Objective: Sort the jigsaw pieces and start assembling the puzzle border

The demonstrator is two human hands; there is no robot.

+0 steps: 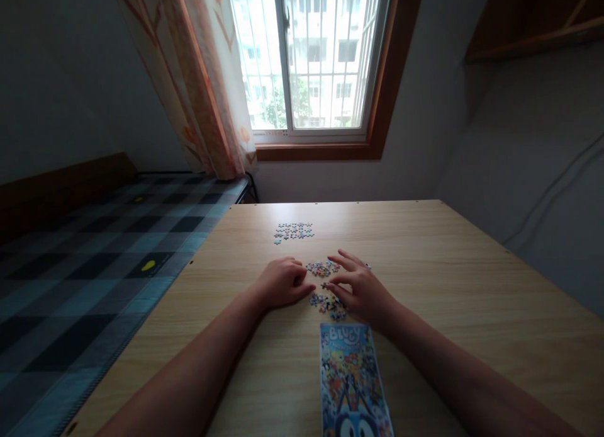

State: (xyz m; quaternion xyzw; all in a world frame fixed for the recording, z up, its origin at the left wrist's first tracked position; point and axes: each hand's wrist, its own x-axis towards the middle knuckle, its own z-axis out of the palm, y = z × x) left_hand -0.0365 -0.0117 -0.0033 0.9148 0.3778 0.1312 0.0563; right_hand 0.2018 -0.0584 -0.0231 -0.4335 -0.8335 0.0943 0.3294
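Note:
Small loose puzzle pieces [323, 269] lie in a heap on the wooden table [425, 286], with more pieces [328, 305] just nearer to me. My left hand [282, 282] rests on the table at the heap's left, its fingers curled under. My right hand [358, 287] lies at the heap's right, fingers partly stretched, thumb and forefinger pinched on a small piece between the hands. A partly joined blue patch of puzzle [293, 232] sits farther back. A colourful puzzle picture card [353, 381] lies in front of me.
A bed with a dark checked cover [80, 279] runs along the table's left edge. Behind the table are a window [311, 59], an orange-patterned curtain [198, 84] and a grey wall to the right.

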